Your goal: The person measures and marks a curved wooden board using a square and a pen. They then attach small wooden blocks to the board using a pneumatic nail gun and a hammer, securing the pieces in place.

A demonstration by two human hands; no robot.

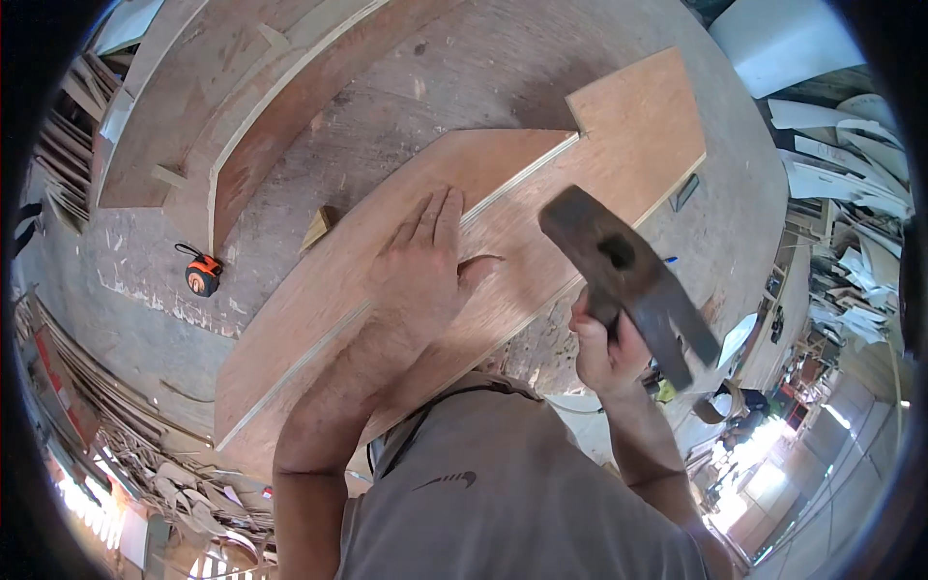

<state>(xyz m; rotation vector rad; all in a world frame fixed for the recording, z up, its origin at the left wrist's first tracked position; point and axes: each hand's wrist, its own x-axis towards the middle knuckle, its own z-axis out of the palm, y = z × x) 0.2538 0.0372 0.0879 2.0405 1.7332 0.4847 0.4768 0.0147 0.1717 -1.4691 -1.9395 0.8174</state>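
Plywood piece: a long, angular wooden piece (541, 227) lies across the middle of the frame on a worn worktable (493, 58).
Long axis: it slants from lower left to upper right, with a pale seam (527, 177) running much the same way along it.
Left hand: the left hand (422, 266) rests flat on the piece near the frame's centre, palm down, thumb spread, gripping nothing.
Right hand: the right hand (611, 353) is closed around the handle of a hammer (646, 295), right of centre.
Hammer head: its blunt end points to the upper left, over the piece; its split claw points to the lower right. It seems raised; the exact gap is hard to tell.
Nearer hand: the left, in contact; the right sits just off the lower right edge.
Between the 2 hands: a clear space, hands apart.
Left of frame: an orange and black tape measure (202, 279).
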